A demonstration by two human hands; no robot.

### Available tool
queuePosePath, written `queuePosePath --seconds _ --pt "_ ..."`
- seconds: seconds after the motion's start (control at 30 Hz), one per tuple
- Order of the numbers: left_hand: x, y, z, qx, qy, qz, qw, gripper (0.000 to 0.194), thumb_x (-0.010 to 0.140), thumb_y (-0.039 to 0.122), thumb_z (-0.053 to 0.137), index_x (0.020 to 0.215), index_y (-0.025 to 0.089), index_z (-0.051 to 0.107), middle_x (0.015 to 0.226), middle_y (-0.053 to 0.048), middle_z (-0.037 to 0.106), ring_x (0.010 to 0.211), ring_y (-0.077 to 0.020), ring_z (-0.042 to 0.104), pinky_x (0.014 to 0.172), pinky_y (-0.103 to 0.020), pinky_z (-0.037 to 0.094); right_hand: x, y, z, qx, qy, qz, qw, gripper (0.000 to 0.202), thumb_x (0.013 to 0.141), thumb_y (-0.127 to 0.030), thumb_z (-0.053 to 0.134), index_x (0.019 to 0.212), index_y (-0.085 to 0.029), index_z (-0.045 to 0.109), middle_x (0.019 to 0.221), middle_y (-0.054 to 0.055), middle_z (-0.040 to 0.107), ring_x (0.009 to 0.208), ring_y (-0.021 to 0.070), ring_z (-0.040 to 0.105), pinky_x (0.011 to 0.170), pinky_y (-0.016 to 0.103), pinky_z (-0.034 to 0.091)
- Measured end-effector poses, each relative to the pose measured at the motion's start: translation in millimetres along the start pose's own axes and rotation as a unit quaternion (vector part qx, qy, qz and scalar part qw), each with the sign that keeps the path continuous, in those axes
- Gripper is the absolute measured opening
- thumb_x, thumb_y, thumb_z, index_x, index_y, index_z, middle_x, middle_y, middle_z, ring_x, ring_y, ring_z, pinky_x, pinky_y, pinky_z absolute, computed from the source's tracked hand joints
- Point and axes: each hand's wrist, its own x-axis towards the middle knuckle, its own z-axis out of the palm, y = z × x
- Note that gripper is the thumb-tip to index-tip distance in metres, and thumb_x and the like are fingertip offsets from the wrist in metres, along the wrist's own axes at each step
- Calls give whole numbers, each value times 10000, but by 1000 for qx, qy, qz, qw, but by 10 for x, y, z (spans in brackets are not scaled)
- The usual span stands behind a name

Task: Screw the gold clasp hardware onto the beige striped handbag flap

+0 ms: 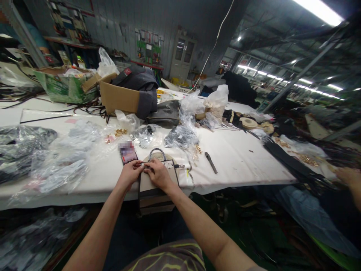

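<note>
Both hands met on the small bag [158, 180] at the near edge of the surface [239, 158]. Left hand [130, 174] pinched its top edge, fingers closed; right hand [158, 174] pressed flat on its front. Phone [128, 153] just left of bag, tool [211, 162] right. Handle already on; fitting looked unfinished.

Bare table [239, 158] right of hands; plastic bags [62, 165] crowd left; cardboard box [120, 98] behind.

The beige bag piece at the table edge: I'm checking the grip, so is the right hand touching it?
Touching. The head view shows the right hand pressed flat on the beige bag piece, fingers over its top edge.
</note>
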Motion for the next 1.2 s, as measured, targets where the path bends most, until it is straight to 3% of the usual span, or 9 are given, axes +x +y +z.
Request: queuePosePath --seconds 0.83,0.93,1.03,1.1,1.2 --pt "42 -23 -11 -9 15 -13 1000 678 593 610 944 1075 142 851 934 -123 829 862 -277 746 791 -375 571 6 -39 -23 -3 -10 -3 1000 192 1065 -172 739 1227 -175 843 1171 120 700 1100 256 670 1021 382 571" --pt "42 -20 -9 -4 18 -16 1000 671 591 607 946 1069 146 855 938 -126 836 878 -290 750 800 -384 570 60 -71 -171 20 -14 5 1000 271 1059 -155 731 1306 -194 836 1204 123 748 1110 254 700 1040 389 580" --pt "38 -23 -7 4 22 -17 1000 661 592 582 937 1080 144 861 947 -128 840 889 -288 748 806 -384 568 101 -108 -467 46 50 7 998 309 1092 -142 658 1342 -212 825 1267 119 791 1192 250 730 1111 394 570" --pt "42 -29 -7 7 26 -17 999 659 598 573 932 1091 142 861 963 -127 839 897 -280 746 812 -380 567 91 -118 -697 35 60 -5 998 299 1101 -136 626 1299 -210 838 1254 113 800 1189 246 741 1114 396 573" --pt "58 -40 -6 5 26 -24 999 667 593 576 943 1093 144 854 986 -128 835 908 -271 739 801 -366 560 29 -112 -966 -14 -66 -59 996 306 1072 -83 629 1201 -226 866 1203 98 805 1154 248 743 1066 399 587"
